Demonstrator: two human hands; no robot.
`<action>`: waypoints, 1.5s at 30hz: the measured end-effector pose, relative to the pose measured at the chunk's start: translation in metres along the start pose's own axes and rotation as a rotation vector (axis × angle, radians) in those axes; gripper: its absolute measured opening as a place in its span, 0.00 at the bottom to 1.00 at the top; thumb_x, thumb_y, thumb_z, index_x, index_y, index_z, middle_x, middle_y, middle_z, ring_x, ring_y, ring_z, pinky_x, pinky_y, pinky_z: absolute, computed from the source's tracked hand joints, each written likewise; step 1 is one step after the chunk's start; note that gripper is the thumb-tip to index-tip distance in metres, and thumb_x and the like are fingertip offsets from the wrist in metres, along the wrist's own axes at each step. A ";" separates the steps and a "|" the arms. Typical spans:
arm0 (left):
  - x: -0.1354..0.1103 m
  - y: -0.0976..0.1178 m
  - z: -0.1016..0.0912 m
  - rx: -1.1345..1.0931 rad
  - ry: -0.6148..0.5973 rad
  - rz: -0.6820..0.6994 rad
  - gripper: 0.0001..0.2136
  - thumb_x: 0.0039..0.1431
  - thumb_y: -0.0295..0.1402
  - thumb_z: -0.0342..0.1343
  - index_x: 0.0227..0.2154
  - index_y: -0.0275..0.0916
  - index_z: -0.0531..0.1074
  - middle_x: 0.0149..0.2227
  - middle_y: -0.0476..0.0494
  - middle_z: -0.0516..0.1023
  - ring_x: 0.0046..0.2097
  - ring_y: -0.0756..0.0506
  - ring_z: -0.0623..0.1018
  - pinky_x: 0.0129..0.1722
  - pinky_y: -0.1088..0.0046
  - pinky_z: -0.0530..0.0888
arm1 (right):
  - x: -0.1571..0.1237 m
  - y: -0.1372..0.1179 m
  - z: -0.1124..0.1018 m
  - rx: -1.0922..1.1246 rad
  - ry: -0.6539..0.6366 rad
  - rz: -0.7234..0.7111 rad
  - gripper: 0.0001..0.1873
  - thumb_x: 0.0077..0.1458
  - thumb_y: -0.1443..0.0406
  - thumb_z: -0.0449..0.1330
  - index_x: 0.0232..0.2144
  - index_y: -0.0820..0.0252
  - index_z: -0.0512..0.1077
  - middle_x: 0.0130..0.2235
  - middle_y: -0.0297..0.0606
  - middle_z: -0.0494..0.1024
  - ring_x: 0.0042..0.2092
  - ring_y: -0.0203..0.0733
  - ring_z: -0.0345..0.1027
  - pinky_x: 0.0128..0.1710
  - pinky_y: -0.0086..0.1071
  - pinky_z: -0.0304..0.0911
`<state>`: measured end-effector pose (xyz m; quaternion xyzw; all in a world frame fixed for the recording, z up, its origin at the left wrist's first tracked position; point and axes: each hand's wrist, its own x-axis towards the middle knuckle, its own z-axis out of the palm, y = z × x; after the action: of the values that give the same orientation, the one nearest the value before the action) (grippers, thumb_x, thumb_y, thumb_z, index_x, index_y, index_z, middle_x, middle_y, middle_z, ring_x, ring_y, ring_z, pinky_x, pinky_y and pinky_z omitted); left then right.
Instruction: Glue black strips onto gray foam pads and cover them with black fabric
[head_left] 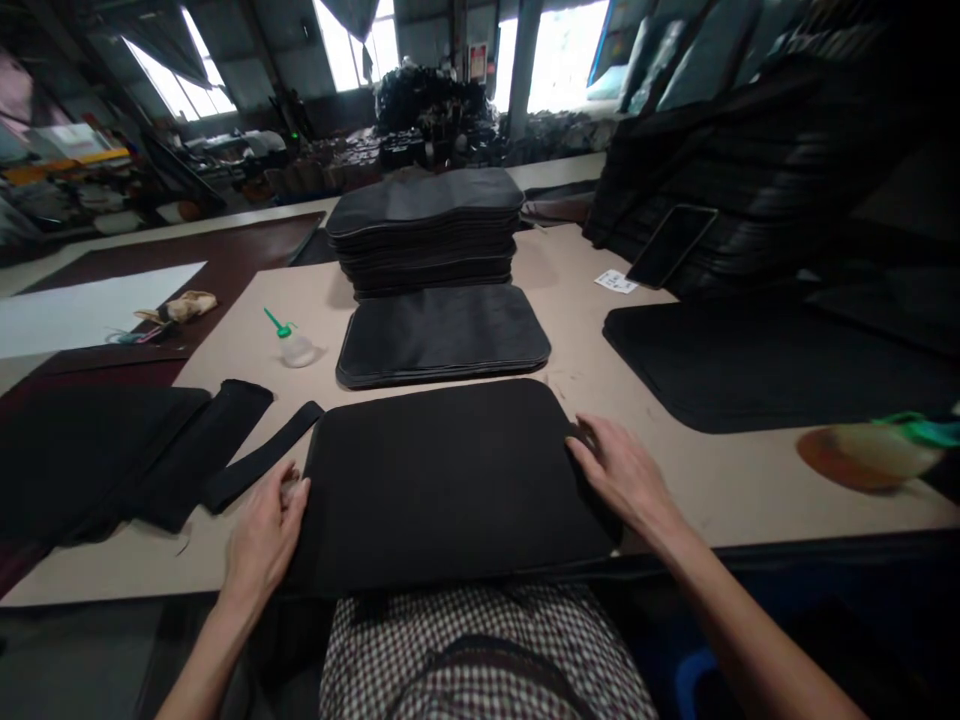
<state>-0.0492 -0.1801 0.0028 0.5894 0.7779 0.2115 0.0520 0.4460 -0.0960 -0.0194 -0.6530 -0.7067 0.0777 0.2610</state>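
Note:
A flat black panel [442,485] with rounded corners lies on the table in front of my body, its near edge at the table's front. My left hand [266,530] is at its left edge, fingers curled and thumb along the side. At the right edge, my right hand [619,465] grips with thumb and fingers close together; some fingertips are hidden. Just beyond the panel rests a low pile of similar black panels [446,335]. Behind that rises a taller stack [427,235] of the same shape.
Left of the pile stands a small bottle with a green spout [297,348]. Black strips [262,460] and dark fabric [82,450] lie to the left. On the right are more black panels [750,360], a phone [673,246], a white label [616,281] and a blurred brownish object [862,455].

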 end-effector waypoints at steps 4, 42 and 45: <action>0.000 -0.002 0.008 -0.077 -0.012 0.049 0.25 0.67 0.49 0.43 0.59 0.42 0.68 0.57 0.37 0.77 0.56 0.37 0.77 0.56 0.57 0.73 | -0.003 -0.004 -0.004 0.106 -0.027 0.070 0.23 0.65 0.56 0.50 0.57 0.61 0.69 0.50 0.48 0.80 0.51 0.56 0.74 0.54 0.50 0.68; -0.051 0.134 0.006 0.137 -0.586 1.049 0.47 0.57 0.64 0.52 0.73 0.46 0.46 0.74 0.35 0.48 0.72 0.31 0.55 0.67 0.43 0.58 | -0.082 -0.060 -0.047 -0.066 -0.376 -0.674 0.45 0.58 0.63 0.65 0.72 0.50 0.50 0.73 0.41 0.53 0.73 0.59 0.42 0.68 0.63 0.46; -0.055 0.129 0.013 0.182 -0.541 1.008 0.41 0.64 0.56 0.53 0.73 0.46 0.46 0.74 0.36 0.48 0.73 0.33 0.54 0.67 0.44 0.58 | -0.082 -0.051 -0.037 -0.072 -0.363 -0.618 0.46 0.56 0.71 0.62 0.72 0.52 0.50 0.72 0.42 0.54 0.73 0.56 0.43 0.68 0.61 0.48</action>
<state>0.0869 -0.2009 0.0320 0.9224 0.3751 -0.0160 0.0909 0.4192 -0.1902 0.0131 -0.3926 -0.9080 0.0847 0.1192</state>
